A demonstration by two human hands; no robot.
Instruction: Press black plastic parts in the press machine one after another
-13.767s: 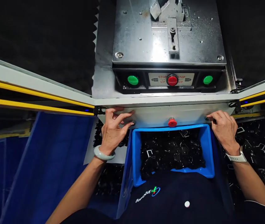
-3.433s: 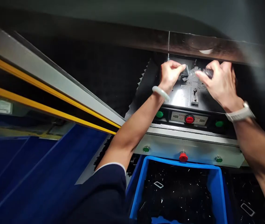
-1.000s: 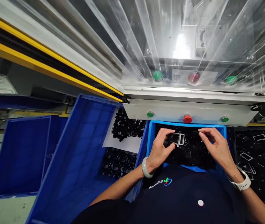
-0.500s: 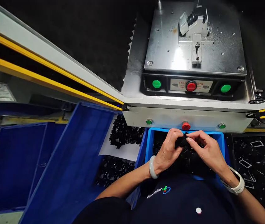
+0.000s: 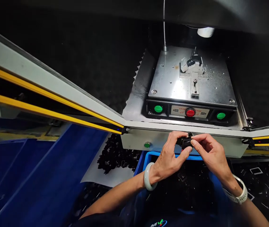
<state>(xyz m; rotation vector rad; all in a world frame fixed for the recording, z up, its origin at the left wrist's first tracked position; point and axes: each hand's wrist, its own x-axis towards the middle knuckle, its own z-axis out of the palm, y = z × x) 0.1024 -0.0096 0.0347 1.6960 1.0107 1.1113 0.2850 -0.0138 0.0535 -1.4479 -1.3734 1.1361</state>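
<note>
A small black plastic part (image 5: 185, 142) is held up between my two hands, in front of the machine's pale front panel. My left hand (image 5: 170, 155) grips its left side between thumb and fingers. With thumb and index finger pinched, my right hand (image 5: 209, 152) holds the part's right end. Its exact shape is partly hidden by my fingers. Below the hands sits a blue bin (image 5: 149, 155) with dark contents. Beyond them, a metal fixture (image 5: 197, 67) on a steel plate (image 5: 167, 82) carries another black part (image 5: 191, 61).
Green buttons (image 5: 158, 108) and a red button (image 5: 190, 112) line the machine base. Yellow-striped guard bars (image 5: 54, 104) slant in from the left. Black parts (image 5: 115, 154) lie on a white sheet (image 5: 101, 175). More black pieces (image 5: 266, 179) lie at right.
My head view has tilted up, so the fixture and machine sit lower in the picture. Both hands have risen from over the bin to the front panel, still holding the black part.
</note>
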